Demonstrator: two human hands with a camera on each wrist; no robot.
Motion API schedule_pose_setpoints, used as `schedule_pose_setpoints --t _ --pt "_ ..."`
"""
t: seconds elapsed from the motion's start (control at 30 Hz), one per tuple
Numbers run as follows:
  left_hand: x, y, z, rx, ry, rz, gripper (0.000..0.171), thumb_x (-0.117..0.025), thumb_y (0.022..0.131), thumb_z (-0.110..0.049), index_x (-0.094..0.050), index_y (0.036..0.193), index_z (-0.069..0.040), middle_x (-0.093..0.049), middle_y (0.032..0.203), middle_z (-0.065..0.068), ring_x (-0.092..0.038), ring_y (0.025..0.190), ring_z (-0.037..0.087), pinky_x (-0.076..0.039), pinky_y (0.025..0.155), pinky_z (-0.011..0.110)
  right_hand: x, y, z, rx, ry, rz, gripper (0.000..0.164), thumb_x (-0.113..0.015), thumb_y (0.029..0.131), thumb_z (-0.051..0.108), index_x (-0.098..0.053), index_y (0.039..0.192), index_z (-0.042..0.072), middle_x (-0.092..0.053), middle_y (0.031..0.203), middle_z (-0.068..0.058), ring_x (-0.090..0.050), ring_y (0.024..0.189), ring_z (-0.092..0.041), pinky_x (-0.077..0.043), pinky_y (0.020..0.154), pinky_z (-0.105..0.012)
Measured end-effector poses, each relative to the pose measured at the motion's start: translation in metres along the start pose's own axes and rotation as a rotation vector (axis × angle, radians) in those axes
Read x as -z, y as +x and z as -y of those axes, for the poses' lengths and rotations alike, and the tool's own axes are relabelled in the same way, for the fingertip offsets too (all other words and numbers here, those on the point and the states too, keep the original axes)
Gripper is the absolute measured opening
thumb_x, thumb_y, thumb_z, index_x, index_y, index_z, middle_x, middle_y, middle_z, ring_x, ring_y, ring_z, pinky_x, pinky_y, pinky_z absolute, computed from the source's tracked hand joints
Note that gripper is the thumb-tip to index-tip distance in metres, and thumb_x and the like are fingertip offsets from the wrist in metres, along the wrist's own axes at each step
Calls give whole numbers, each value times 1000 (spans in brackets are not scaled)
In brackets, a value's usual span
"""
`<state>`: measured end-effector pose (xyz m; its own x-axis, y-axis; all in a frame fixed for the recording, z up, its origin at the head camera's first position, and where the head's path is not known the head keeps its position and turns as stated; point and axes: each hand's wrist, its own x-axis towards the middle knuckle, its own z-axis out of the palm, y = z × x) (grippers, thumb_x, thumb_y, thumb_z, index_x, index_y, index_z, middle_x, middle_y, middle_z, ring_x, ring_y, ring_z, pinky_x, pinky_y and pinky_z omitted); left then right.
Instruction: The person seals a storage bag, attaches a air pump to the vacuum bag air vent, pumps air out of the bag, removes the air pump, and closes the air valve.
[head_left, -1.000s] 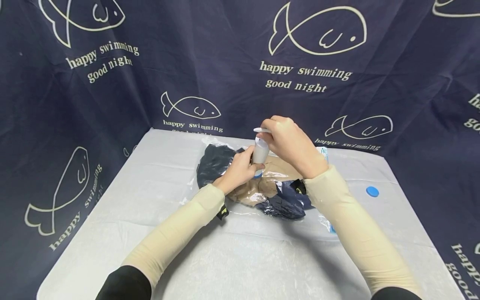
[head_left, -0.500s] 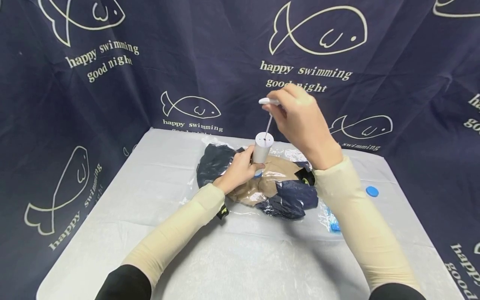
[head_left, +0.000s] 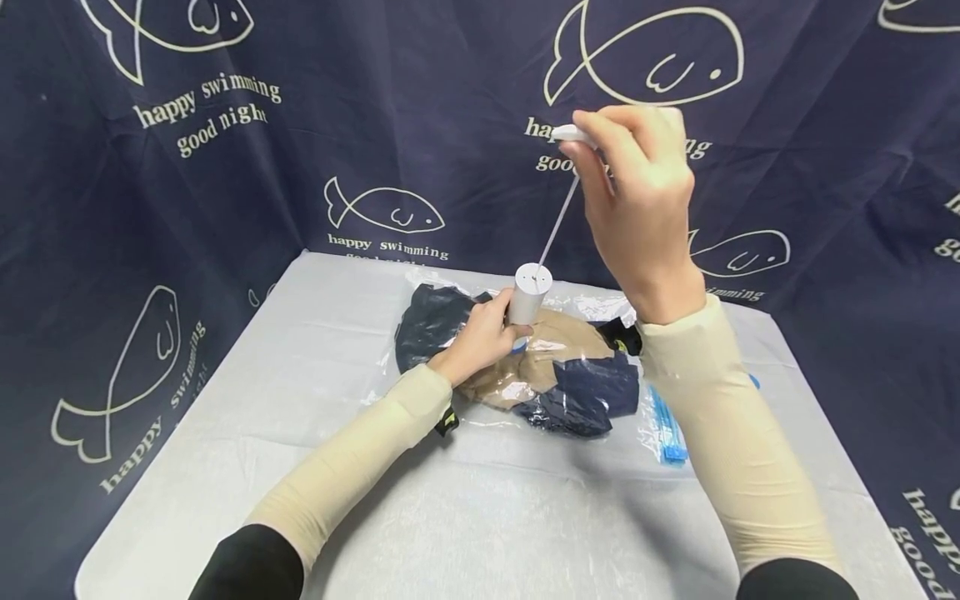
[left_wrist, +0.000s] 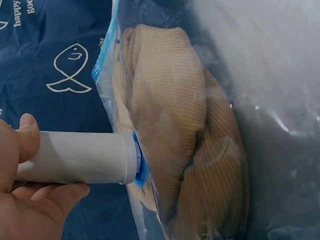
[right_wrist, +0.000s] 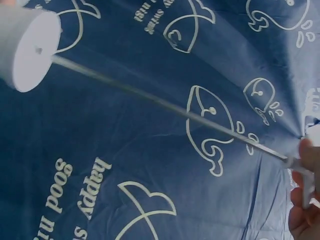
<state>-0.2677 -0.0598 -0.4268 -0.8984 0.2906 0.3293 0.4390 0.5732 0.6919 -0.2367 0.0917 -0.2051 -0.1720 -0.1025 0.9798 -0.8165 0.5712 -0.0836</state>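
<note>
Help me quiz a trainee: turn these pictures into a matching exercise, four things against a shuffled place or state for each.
1. Left hand
2. Right hand
3. Rod
4. Bag

A. Thin, running between handle and barrel
B. Clear, with fabric inside
C. Holding the handle
D. Gripping the barrel

Pairs: 1-D, 2-C, 3-A, 4-B
</note>
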Motion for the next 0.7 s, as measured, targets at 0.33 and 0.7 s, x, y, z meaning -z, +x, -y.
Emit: schedule_pose_setpoints --t 0.33,0.7 --pt "2 -1 1 -3 6 1 47 -78 92 -19 -57 131 -5 -73 119 15 -72 109 29 -59 93 42 -2 -34 -14 86 -7 260 19 -69 99 13 -72 108 -4 -72 98 -18 -66 92 -34 -56 87 -41" --pt "3 0 0 13 -41 40 47 -77 94 -18 -55 133 -6 -71 119 13 -71 108 25 -59 90 40 -18 -97 -29 39 -65 661 15 -70 97 6 -69 109 -4 -71 94 -15 -69 83 -31 -59 74 -44"
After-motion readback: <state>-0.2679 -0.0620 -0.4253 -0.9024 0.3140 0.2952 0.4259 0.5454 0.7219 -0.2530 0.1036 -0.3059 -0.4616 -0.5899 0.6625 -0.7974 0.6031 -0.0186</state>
